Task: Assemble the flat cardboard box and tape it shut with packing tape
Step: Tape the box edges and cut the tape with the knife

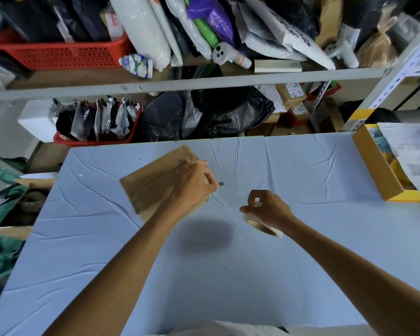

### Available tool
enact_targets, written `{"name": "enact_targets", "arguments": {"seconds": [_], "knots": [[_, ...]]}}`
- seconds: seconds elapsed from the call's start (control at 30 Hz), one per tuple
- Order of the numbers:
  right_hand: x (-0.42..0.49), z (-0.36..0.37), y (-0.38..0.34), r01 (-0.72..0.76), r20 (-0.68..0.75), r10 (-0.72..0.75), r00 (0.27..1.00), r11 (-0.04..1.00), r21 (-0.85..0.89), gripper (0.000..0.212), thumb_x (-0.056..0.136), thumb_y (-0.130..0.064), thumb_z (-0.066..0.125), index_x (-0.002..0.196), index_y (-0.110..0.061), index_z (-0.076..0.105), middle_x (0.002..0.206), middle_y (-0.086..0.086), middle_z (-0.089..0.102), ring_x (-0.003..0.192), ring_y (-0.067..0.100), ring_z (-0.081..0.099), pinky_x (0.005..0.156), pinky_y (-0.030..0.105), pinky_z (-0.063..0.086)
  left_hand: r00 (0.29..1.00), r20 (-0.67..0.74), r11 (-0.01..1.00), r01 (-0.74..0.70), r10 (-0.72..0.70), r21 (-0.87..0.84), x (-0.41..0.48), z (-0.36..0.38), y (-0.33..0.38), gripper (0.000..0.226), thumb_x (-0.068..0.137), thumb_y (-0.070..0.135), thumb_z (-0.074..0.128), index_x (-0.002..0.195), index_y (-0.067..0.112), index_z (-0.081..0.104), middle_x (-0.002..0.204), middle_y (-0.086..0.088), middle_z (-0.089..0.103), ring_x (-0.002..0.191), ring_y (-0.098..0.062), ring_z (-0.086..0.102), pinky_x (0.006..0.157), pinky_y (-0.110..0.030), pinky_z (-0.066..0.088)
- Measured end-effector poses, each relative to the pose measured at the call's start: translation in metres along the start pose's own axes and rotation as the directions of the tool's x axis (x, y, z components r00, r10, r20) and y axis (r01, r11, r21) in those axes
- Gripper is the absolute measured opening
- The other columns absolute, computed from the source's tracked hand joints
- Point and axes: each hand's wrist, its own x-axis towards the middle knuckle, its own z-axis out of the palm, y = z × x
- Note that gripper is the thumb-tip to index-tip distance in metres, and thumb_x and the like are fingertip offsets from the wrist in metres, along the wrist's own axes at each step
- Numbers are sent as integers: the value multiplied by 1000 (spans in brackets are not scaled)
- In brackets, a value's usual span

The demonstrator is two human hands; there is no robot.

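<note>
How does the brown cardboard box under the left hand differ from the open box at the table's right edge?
The cardboard box has a closed top with a seam; the open box shows papers inside. The cardboard box is plain brown; the open box has a yellow rim. The left hand is over the cardboard box; none is near the open box. Both are cardboard, on the blue table.

box: matt brown cardboard | table cover: creased blue cloth
</note>
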Motion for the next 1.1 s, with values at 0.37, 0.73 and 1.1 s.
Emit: {"name": "enact_targets", "arguments": {"seconds": [0.37,0.73,1.1], "knots": [[3,1,6,98,166,-83,983,992,-84,76,81,-44,65,141,-56,21,108,1,62,100,22,57,85,32,46,997,-31,996,-73,75,60,-9,-2,-1,6,76,12,73,70,10,73,119,-3,63,116,-13,55,110,-32,30],[6,22,0,131,72,-130,989,991,-6,37,79,-13,66,116,-10,61,110,9,63,103,27,59,77,26,42,957,279,996,84,-80,-3,-50,54,-41,14,76,23,78,79,10,73,84,-4,73,82,-18,67,76,-33,53],[12,85,-1,107,198,-69,978,976,-189,109,72,-22,81,152,-15,7,138,23,44,129,37,40,106,39,32,870,336,933,335,-360,131,-66,111,-110,16,82,27,66,91,14,70,107,-7,68,103,-26,60,87,-37,49]]}}
